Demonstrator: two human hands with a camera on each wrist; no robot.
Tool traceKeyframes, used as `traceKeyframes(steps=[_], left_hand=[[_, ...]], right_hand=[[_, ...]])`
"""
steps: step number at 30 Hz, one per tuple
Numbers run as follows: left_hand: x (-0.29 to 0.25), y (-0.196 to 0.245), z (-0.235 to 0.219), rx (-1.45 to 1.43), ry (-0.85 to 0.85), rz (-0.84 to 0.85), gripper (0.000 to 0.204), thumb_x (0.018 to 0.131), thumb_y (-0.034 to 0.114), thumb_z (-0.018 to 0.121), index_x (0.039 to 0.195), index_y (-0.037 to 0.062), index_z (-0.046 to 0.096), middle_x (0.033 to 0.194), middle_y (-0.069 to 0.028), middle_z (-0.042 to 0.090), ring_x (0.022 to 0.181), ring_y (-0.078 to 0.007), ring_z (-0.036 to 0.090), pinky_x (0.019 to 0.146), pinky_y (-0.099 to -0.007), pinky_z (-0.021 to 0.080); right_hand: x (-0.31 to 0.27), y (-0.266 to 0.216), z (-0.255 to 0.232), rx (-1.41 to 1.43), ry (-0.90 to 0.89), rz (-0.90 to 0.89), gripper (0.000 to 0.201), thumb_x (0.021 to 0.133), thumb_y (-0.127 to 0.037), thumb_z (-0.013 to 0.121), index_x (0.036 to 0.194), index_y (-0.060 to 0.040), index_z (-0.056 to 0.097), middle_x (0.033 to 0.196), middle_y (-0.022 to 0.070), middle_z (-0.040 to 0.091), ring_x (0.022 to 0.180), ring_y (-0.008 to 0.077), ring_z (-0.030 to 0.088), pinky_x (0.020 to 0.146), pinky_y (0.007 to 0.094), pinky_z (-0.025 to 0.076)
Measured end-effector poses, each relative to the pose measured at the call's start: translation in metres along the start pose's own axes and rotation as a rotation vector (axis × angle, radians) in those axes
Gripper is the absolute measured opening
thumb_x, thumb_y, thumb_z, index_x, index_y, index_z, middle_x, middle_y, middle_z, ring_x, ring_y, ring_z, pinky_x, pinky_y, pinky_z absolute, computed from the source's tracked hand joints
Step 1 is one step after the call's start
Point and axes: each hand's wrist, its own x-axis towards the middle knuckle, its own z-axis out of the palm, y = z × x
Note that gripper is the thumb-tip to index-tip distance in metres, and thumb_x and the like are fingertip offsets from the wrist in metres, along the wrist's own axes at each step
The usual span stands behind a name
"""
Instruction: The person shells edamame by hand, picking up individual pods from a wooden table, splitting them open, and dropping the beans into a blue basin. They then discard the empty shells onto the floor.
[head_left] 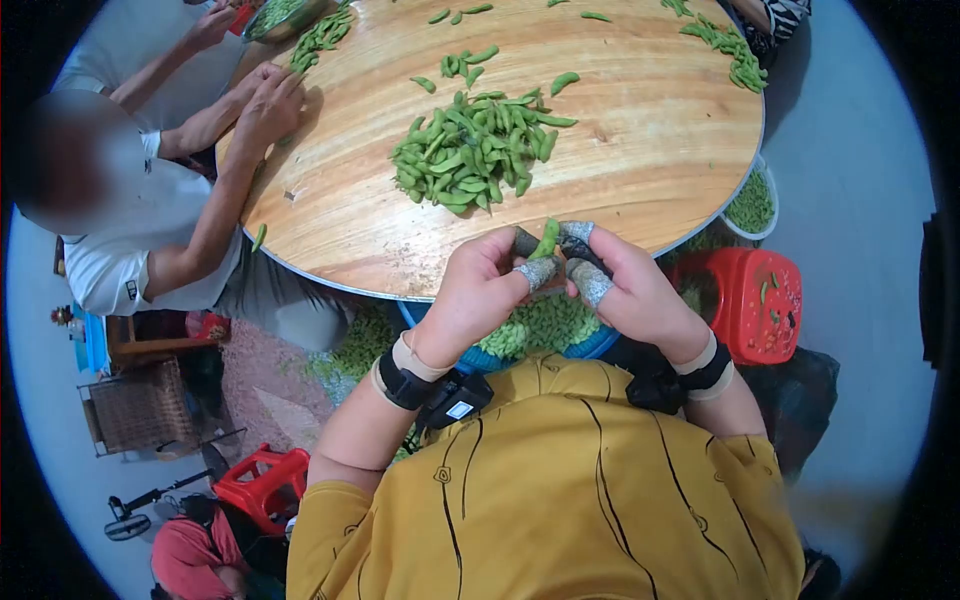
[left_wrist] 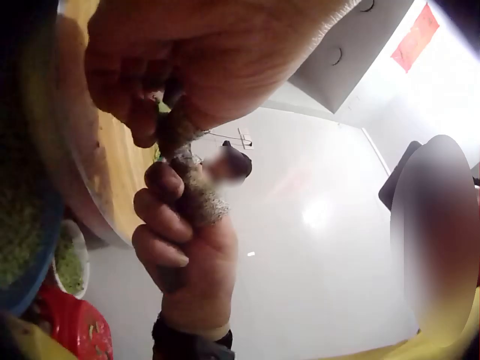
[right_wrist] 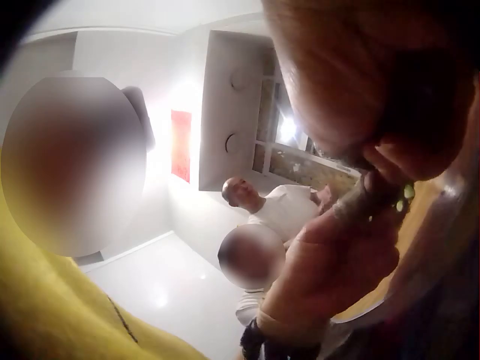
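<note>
Your left hand and right hand both pinch one edamame pod with taped fingertips, held over the blue basin at the round wooden table's near edge. Farther out: pod pile.

The lower end of the green pod is disappearing behind the fingertips of the left hand and right hand, so its full length is not showing. The blue basin of shelled beans is lying mostly hidden under the round table and the wrists. In both wrist views the pod is showing only as a blurred green sliver.
</note>
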Motion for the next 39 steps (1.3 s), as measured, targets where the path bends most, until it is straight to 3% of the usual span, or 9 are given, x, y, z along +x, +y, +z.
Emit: traceKeyframes(steps=[13, 19, 25, 27, 29, 33, 35, 37, 39], left_hand=[[-0.004, -0.003, -0.004, -0.152, -0.032, -0.061, 0.014, 0.085, 0.006, 0.064, 0.097, 0.0014, 0.06, 0.085, -0.0032, 0.064, 0.064, -0.0089, 0.052, 0.057, -0.0242, 0.044], [-0.015, 0.007, 0.001, 1.077, 0.162, 0.526, 0.015, 0.081, 0.005, 0.065, 0.093, -0.0008, 0.058, 0.075, -0.0049, 0.063, 0.061, -0.0073, 0.055, 0.053, -0.025, 0.043], [-0.012, 0.006, -0.016, -0.187, -0.154, -0.083, 0.012, 0.086, 0.008, 0.063, 0.096, 0.0018, 0.061, 0.079, -0.0007, 0.063, 0.064, -0.0055, 0.056, 0.056, -0.0207, 0.047], [-0.011, 0.005, -0.008, -0.11, -0.085, -0.087, 0.015, 0.082, 0.008, 0.067, 0.093, 0.0014, 0.06, 0.077, -0.0056, 0.064, 0.061, -0.0136, 0.06, 0.056, -0.0254, 0.048], [-0.013, 0.004, 0.003, 0.974, 0.134, 0.361, 0.017, 0.074, 0.005, 0.068, 0.087, 0.0017, 0.057, 0.072, -0.0131, 0.061, 0.061, -0.0277, 0.06, 0.056, -0.034, 0.049], [-0.01, -0.006, 0.007, 1.148, 0.278, 0.581, 0.018, 0.07, 0.004, 0.067, 0.079, 0.0009, 0.052, 0.069, -0.0185, 0.052, 0.063, -0.0388, 0.054, 0.055, -0.0394, 0.045], [-0.015, 0.0, 0.005, 1.098, 0.211, 0.516, 0.012, 0.079, 0.007, 0.063, 0.086, 0.0001, 0.056, 0.07, -0.0142, 0.057, 0.059, -0.0309, 0.056, 0.054, -0.0353, 0.045], [-0.02, 0.007, 0.003, 0.075, -0.004, -0.146, 0.014, 0.09, 0.011, 0.053, 0.096, -0.0015, 0.058, 0.075, -0.0086, 0.062, 0.059, -0.0199, 0.057, 0.053, -0.0297, 0.045], [-0.021, 0.0, -0.005, -0.195, -0.072, -0.242, 0.022, 0.096, 0.013, 0.046, 0.105, -0.003, 0.057, 0.082, -0.006, 0.063, 0.062, -0.0114, 0.056, 0.055, -0.0246, 0.046]], right_hand=[[-0.005, -0.012, -0.005, 0.357, -0.125, 0.211, 0.04, 0.088, -0.004, 0.04, 0.127, -0.0109, 0.047, 0.078, -0.0022, 0.052, 0.051, 0.0025, 0.042, 0.042, 0.0164, 0.033], [0.003, 0.004, 0.0, 0.305, -0.127, 0.207, 0.038, 0.088, -0.004, 0.04, 0.125, -0.0109, 0.049, 0.075, -0.0039, 0.051, 0.05, 0.0026, 0.04, 0.041, 0.0167, 0.031], [-0.002, -0.013, -0.006, 0.613, -0.221, 0.373, 0.041, 0.087, -0.003, 0.045, 0.127, -0.0091, 0.048, 0.074, -0.0021, 0.05, 0.047, 0.0029, 0.037, 0.04, 0.0175, 0.032], [-0.001, -0.007, -0.003, 0.526, -0.166, 0.339, 0.037, 0.087, -0.005, 0.045, 0.123, -0.0094, 0.05, 0.072, -0.0034, 0.048, 0.047, 0.003, 0.038, 0.04, 0.0179, 0.033], [0.0, -0.004, 0.002, 0.441, -0.116, 0.31, 0.034, 0.086, -0.007, 0.045, 0.119, -0.0097, 0.052, 0.07, -0.0048, 0.047, 0.048, 0.003, 0.039, 0.041, 0.0183, 0.034], [0.003, 0.002, 0.005, 0.189, -0.076, 0.229, 0.035, 0.085, -0.005, 0.045, 0.119, -0.0091, 0.053, 0.07, -0.0039, 0.049, 0.046, 0.0032, 0.04, 0.041, 0.0192, 0.036], [0.001, 0.006, 0.004, 0.205, -0.076, 0.212, 0.035, 0.085, -0.004, 0.044, 0.119, -0.0088, 0.053, 0.07, -0.0035, 0.05, 0.045, 0.0034, 0.04, 0.04, 0.0197, 0.036], [-0.003, 0.01, 0.002, 0.404, -0.122, 0.273, 0.035, 0.086, -0.003, 0.044, 0.12, -0.0081, 0.052, 0.071, -0.0028, 0.052, 0.045, 0.0027, 0.041, 0.04, 0.0188, 0.035], [-0.006, 0.013, -0.001, 0.412, -0.142, 0.284, 0.035, 0.086, -0.003, 0.046, 0.12, -0.0077, 0.052, 0.072, -0.0031, 0.052, 0.049, 0.0047, 0.045, 0.042, 0.0208, 0.038]])
